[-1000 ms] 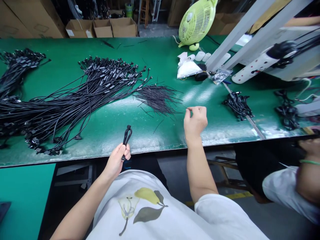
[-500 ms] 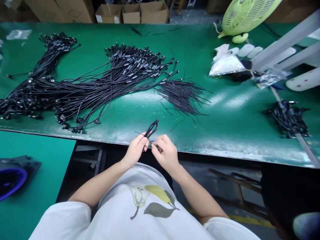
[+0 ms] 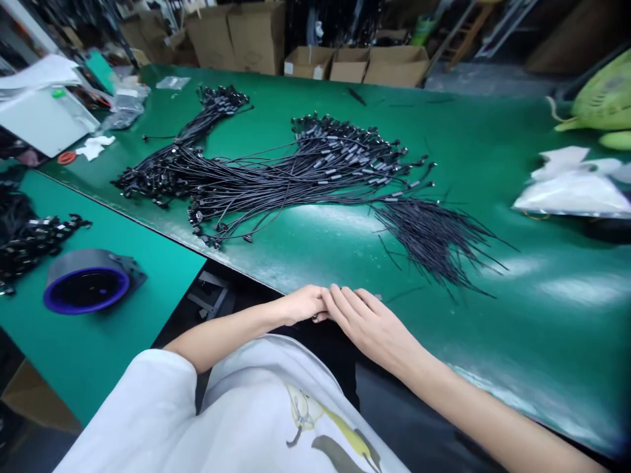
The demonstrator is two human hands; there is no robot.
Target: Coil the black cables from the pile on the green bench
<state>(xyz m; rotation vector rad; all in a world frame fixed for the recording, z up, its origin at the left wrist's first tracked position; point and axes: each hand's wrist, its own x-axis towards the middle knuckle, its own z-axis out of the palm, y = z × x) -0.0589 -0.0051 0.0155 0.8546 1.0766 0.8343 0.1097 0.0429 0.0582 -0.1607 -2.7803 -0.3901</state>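
Note:
My left hand (image 3: 302, 304) and my right hand (image 3: 369, 326) meet at the near edge of the green table (image 3: 542, 315). The left hand is curled closed; only a dark speck shows under its fingers. My right hand's fingers lie together, reaching over the left hand's fingertips, and its thumb is hidden. Beyond the hands lies a fanned pile of thin black ties (image 3: 434, 240). A big heap of black cables with connectors (image 3: 315, 171) spreads across the table's middle.
A lower green side table (image 3: 98, 341) at the left carries a grey ring with a purple rim (image 3: 86, 286) and more black cables (image 3: 29, 236). A white plastic bag (image 3: 574, 190) and a green fan (image 3: 606, 98) sit at the right. Cardboard boxes (image 3: 355, 62) line the far edge.
My right hand came back from the tie pile and joined the left hand at the table edge. The folded black cable seen in the left hand is now covered. The view swung left.

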